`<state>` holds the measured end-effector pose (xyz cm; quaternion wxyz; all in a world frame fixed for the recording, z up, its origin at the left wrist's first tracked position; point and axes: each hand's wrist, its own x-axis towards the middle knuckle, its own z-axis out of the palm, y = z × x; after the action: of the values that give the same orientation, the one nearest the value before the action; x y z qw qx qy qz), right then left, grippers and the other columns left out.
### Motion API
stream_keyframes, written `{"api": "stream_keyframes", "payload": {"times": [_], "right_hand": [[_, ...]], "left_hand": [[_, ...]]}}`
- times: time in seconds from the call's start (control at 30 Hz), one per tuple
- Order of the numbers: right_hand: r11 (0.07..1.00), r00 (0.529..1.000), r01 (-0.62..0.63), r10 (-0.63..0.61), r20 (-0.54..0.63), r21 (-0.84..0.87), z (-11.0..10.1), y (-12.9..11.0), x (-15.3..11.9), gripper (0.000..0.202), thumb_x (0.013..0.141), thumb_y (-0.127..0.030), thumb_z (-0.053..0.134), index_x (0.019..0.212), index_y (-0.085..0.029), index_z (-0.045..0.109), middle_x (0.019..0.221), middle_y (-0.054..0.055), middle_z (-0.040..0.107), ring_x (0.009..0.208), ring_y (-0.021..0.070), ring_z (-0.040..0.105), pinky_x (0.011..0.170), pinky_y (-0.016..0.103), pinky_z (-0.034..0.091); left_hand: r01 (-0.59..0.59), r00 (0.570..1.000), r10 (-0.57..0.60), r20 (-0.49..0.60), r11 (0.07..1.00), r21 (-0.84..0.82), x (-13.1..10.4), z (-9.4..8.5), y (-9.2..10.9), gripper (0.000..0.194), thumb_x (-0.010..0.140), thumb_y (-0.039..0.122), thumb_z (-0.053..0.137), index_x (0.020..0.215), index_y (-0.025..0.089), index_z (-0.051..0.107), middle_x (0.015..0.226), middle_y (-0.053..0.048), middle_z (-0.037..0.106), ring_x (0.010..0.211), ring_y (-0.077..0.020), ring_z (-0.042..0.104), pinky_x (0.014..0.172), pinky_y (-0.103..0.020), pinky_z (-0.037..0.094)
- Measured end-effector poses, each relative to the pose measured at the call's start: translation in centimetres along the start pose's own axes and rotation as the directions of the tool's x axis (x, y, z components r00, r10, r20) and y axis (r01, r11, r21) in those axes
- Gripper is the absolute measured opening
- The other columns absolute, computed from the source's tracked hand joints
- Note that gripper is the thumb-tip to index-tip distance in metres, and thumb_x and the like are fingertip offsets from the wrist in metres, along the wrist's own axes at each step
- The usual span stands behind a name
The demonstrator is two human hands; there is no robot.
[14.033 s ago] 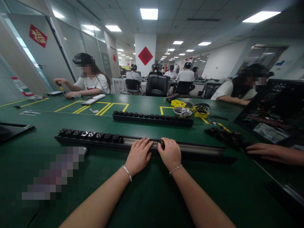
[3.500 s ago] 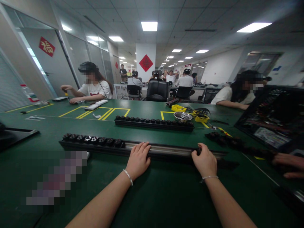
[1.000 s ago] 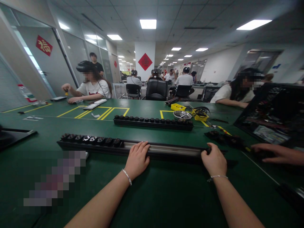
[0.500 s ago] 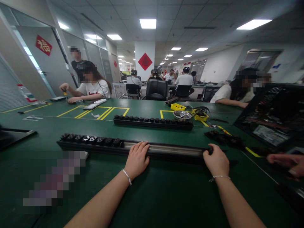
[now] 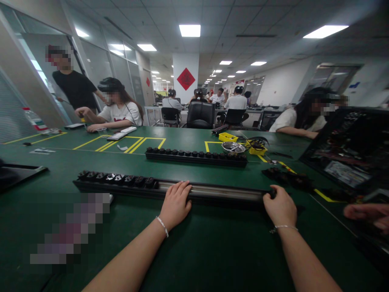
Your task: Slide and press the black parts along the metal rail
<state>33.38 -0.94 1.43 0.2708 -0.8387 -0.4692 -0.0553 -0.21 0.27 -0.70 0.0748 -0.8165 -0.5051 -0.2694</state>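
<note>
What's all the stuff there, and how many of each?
table: one, green, foreground
near rail: one, black and silvery, mid-table
blocks: about eight, black, near rail's left part
far rail: one, black, behind
bowl: one, silvery, right of centre
trays: two, yellow, beside bowl
bottle: one, clear, far left
case: one, black, right
pixelated thing: one, purplish, lower left
people: several, mostly white tops, around
chairs: several, black, background
lights: several, white, ceiling
pillar sign: one, red, centre
left hand: one, bare, on near rail
right hand: one, bare, rail's right, pinching dark piece
</note>
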Motion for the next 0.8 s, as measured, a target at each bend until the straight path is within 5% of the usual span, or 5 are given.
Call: {"api": "stream_keyframes", "payload": {"times": [0.8], "right_hand": [[0.997,0.997,-0.076,0.076,-0.022,-0.006,-0.4,1.1,0.5,0.043,0.080,-0.033,0.041,0.116,-0.016,0.054,0.108,0.013,0.061,0.101,0.0300,0.055,0.083,0.042,0.045]], "left_hand": [[0.009,1.000,-0.009,0.020,1.000,-0.001,0.0,-0.1,0.1,0.045,0.079,0.024,0.052,0.124,0.022,0.051,0.135,-0.005,0.051,0.126,-0.0247,0.042,0.106,-0.044,0.031]]}}
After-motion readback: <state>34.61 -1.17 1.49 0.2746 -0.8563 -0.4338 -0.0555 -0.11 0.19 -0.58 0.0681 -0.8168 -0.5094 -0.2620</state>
